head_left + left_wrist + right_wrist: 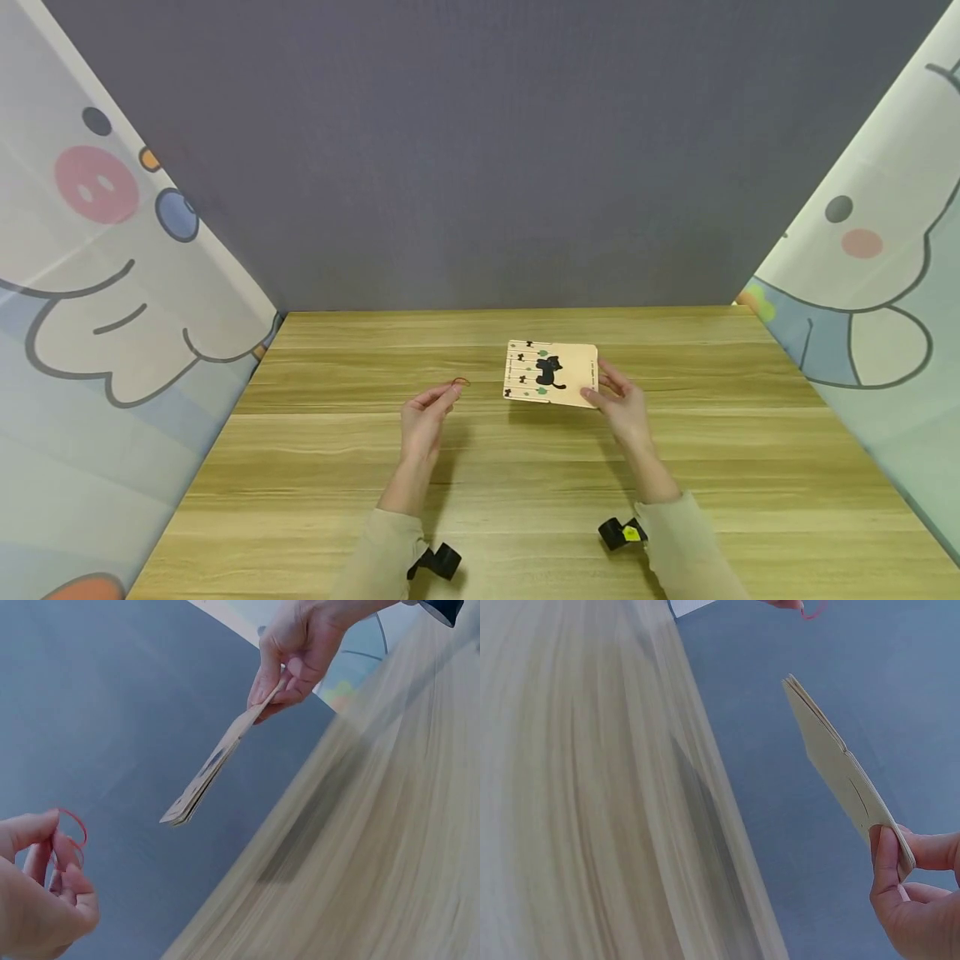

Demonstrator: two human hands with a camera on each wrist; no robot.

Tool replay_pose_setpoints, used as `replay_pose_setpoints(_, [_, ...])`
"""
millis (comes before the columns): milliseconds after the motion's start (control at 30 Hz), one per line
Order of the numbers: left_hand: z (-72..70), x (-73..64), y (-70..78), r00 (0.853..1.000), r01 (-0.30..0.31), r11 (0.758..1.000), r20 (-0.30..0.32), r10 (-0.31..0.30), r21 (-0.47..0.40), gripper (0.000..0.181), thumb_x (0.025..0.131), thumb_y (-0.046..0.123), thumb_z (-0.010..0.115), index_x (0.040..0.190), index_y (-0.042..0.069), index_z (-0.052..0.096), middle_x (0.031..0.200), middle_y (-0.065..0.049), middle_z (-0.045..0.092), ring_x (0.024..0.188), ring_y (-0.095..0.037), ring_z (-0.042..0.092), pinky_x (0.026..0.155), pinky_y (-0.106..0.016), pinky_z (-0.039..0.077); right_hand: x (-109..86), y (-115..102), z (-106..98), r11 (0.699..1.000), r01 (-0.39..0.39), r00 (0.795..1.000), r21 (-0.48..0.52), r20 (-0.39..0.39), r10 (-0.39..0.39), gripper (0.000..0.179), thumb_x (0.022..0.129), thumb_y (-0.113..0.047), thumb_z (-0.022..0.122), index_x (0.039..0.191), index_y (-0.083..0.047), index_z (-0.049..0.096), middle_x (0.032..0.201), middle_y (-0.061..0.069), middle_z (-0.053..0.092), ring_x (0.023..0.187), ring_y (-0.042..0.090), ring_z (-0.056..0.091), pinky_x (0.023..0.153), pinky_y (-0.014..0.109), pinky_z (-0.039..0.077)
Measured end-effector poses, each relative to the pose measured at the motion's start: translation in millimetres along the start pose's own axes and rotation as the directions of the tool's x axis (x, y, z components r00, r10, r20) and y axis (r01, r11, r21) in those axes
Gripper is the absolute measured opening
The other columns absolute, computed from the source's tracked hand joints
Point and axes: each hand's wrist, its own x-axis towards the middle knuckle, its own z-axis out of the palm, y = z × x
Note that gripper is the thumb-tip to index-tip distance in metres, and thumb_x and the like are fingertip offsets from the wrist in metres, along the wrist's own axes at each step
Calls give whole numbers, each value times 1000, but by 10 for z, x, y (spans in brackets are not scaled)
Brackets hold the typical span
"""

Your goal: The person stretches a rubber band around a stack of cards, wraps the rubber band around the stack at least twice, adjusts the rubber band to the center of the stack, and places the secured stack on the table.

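My left hand (423, 421) pinches a thin red loop, like a rubber band (77, 825), between thumb and fingertips above the table. To its right, my right hand (624, 412) grips a cream booklet (573, 371) by its right end, thumb on top and fingers beneath. A black cat is printed on the booklet's upper face, with rows of small cats and green leaf shapes near its left end. Several thin layers show at that free end in the left wrist view. The booklet is held off the table, apart from the red band.
A wood-grain table (517, 492) lies under both hands. Behind it stands a dark grey panel (510, 158), and cartoon-printed sheets (82, 350) hang at both sides. Black wrist mounts (442, 562) sit by both sleeves.
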Motion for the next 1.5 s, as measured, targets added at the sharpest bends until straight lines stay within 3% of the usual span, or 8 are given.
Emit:
replay_pose_setpoints(200, [53,-19,77,999,46,998,10,-46,-46,18,80,-6,59,70,8,64,75,-3,64,66,-12,58,64,-22,48,-91,-155,76,998,27,999,61,15,-28,62,74,4,67,130,-2,42,98,7,55,81,10,61,69,20,51])
replay_pose_setpoints(333, [56,-32,63,999,-32,999,28,32,13,12,79,0,63,71,8,65,77,-2,64,62,-11,56,62,-22,48,-115,-212,110,999,4,1000,35,2,-4,63,75,5,66,131,-2,40,101,11,53,82,10,60,72,21,51])
replay_pose_setpoints(500, [8,8,-17,991,-108,994,85,105,28,9,77,12,70,76,5,65,72,-1,63,55,-7,50,52,-17,43,-32,18,-1,987,49,996,150,62,-59,63,74,5,67,131,-6,43,102,10,54,85,16,61,72,23,51])
replay_pose_setpoints(800, [91,-64,104,997,10,999,73,-12,33,14,83,9,62,69,8,59,49,3,49,43,-6,42,43,-15,34,-154,-195,98,993,29,998,119,48,-35,65,74,2,68,132,-1,39,102,10,53,82,14,61,73,23,51])
replay_pose_setpoints(1067, [47,-13,-7,964,-76,989,245,105,-126,10,83,10,62,76,5,68,73,-3,64,61,-9,57,59,-18,47,35,262,-84,982,57,994,178,79,-72,65,74,1,69,132,-8,41,106,11,54,87,20,61,74,26,51])
replay_pose_setpoints(1300, [145,-137,189,975,27,991,222,4,-135,11,83,3,59,77,5,67,80,-4,66,65,-12,59,65,-20,49,160,560,-168,989,19,999,149,34,-25,66,73,0,70,132,-17,43,108,14,51,87,23,61,75,29,50])
replay_pose_setpoints(1433, [161,-141,205,973,50,994,228,-26,-101,18,89,7,51,99,-4,61,92,-13,65,76,-22,63,71,-26,50,130,540,-135,991,10,1000,130,26,-13,67,72,-4,71,131,-18,44,108,15,49,86,21,61,77,30,48])
replay_pose_setpoints(1500, [16,54,-73,957,27,993,290,8,-117,30,92,14,45,113,-5,54,102,-19,61,86,-32,61,75,-32,50,116,535,-122,992,9,999,129,30,-13,66,72,-4,71,131,-18,44,107,14,50,85,20,61,77,30,48])
